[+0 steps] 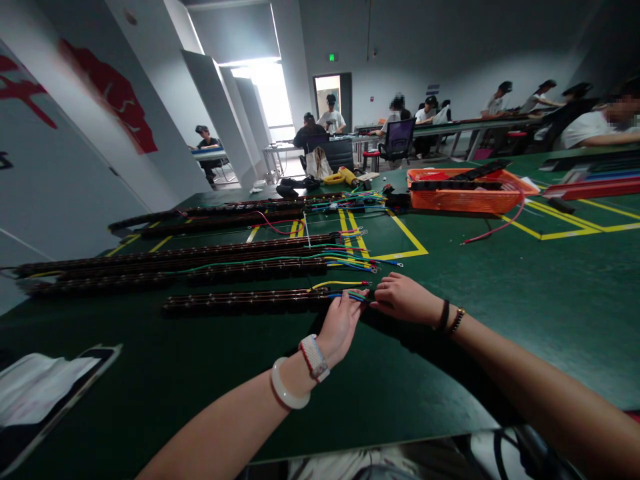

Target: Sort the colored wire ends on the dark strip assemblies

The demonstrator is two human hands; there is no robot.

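Observation:
My left hand (344, 325) is closed around a few blue and green wires (345, 295). They come out of the right end of a long dark strip with copper-coloured lines (245, 300), lying flat on the green table (200, 373). My right hand (404, 297) is pinched close by the wire tips; my own fingers hide what is between them. A yellow wire (336, 285) with a red-sleeved end runs free just above my left fingers. Beyond lie more long dark strips (200, 257) whose coloured wires (355, 261) end in metal ring lugs.
An orange basket (460, 200) with dark and red parts stands at the far right. A yellow heat gun (341, 177) lies at the back edge. Yellow tape lines (400, 255) mark the table. A phone-like dark tray with white cloth (55, 387) lies front left. People work at tables behind.

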